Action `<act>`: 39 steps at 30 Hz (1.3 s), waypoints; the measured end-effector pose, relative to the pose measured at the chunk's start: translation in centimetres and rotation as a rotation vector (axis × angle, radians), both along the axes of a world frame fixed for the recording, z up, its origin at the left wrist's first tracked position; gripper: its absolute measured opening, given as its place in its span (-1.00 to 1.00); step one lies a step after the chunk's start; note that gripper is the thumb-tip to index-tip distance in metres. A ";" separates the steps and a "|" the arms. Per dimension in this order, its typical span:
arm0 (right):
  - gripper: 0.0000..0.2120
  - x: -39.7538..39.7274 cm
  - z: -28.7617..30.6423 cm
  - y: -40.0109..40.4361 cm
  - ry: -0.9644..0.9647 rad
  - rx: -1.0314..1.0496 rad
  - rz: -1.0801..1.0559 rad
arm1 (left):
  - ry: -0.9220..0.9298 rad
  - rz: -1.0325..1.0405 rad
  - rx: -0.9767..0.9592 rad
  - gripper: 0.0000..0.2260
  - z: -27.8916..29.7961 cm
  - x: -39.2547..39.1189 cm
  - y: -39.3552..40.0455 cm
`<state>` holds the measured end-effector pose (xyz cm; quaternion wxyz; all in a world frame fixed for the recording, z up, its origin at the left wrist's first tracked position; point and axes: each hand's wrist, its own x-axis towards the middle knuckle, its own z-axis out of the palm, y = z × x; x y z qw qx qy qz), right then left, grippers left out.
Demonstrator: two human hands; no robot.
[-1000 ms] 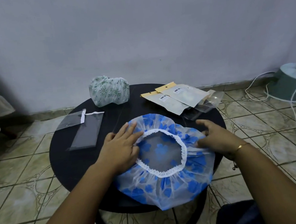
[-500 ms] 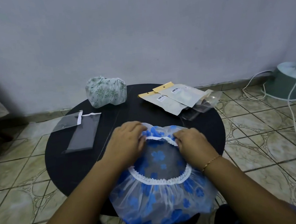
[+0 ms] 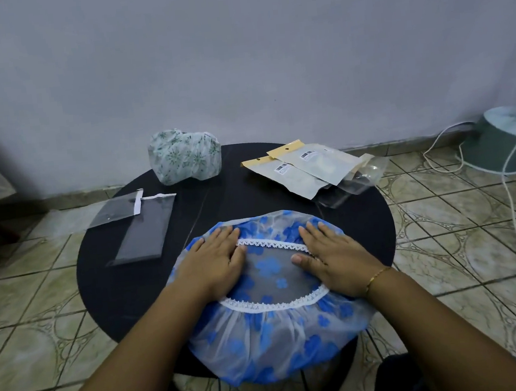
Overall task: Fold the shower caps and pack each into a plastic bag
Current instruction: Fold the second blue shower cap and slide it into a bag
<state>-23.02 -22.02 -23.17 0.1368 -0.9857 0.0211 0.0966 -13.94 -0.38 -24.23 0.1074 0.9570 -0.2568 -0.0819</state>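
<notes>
At six o'clock on the black round table (image 3: 108,294) we see a translucent shower cap (image 3: 278,339) printed with blue flowers, edged in white lace. At twelve sits a white cap (image 3: 184,157) with green sprigs. At two, pale packets (image 3: 308,167) with tan headers; at ten, clear bags (image 3: 141,230) with a white strip.
</notes>
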 end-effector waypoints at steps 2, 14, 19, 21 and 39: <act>-0.34 0.1 0.1 -0.3 -0.055 0.073 -0.003 | 0.002 -0.013 -0.018 -0.55 0.1 0.0 0.3; -0.65 -1.6 2.9 1.3 -0.207 0.056 -0.135 | 0.192 -0.079 -0.097 0.08 4.0 -2.0 2.4; -0.17 -1.5 1.1 1.8 0.036 -0.019 -0.104 | 0.213 -0.102 0.184 0.45 2.2 -2.4 2.4; -0.15 -1.0 0.7 1.1 0.052 -0.076 -0.092 | 0.187 -0.088 0.184 0.45 1.9 -1.9 2.4; -0.26 -1.2 -0.2 2.3 0.003 0.087 -0.212 | 0.112 -0.261 0.105 0.21 1.2 -5.3 -0.1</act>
